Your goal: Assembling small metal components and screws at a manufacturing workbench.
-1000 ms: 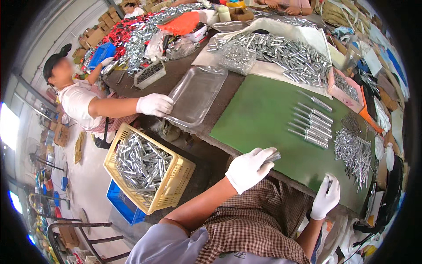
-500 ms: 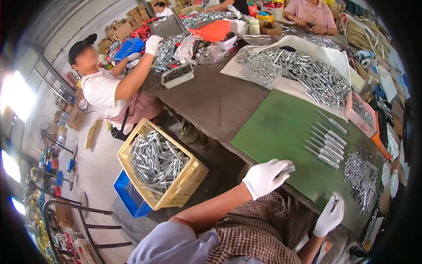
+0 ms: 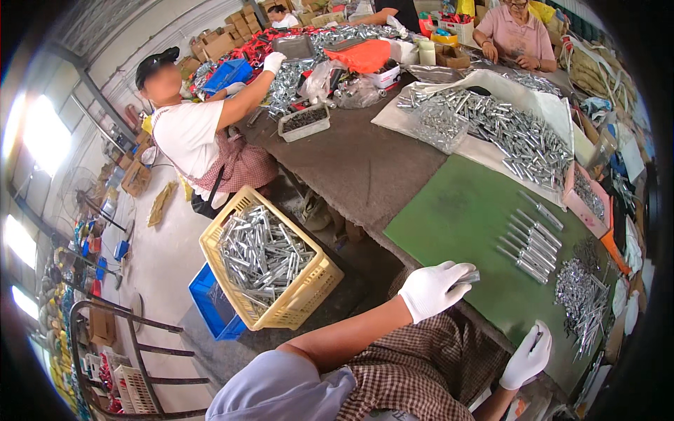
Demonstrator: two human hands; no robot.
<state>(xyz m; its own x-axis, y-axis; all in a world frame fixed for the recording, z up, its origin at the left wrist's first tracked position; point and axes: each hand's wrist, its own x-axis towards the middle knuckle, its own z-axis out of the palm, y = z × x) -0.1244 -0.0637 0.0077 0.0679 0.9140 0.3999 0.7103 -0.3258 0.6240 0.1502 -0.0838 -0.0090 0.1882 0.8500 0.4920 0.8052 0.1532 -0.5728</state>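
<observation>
My gloved left hand (image 3: 437, 289) is closed on a short silver metal tube (image 3: 469, 278), just off the near edge of the green mat (image 3: 435, 207). My gloved right hand (image 3: 526, 356) is closed at the mat's near right corner. A small dark piece shows between its thumb and fingers, too little of it to name. Beyond the hands lies a row of several silver tubes with thin rods (image 3: 531, 245) on the mat. Right of them is a pile of small metal parts and thin pins (image 3: 581, 298).
A yellow crate (image 3: 319, 291) full of silver tubes stands left of the table, above a blue bin (image 3: 203, 302). More tubes lie heaped on a white sheet (image 3: 414, 140). A pink box (image 3: 572, 189) borders the mat. A co-worker (image 3: 189, 140) stands at the far left; another person (image 3: 516, 35) sits opposite.
The whole view has shifted slightly, moving the scene rightward in the picture. Both my hands keep their grips and nearly the same places over the mat's edge. The co-worker's raised arm has moved slightly.
</observation>
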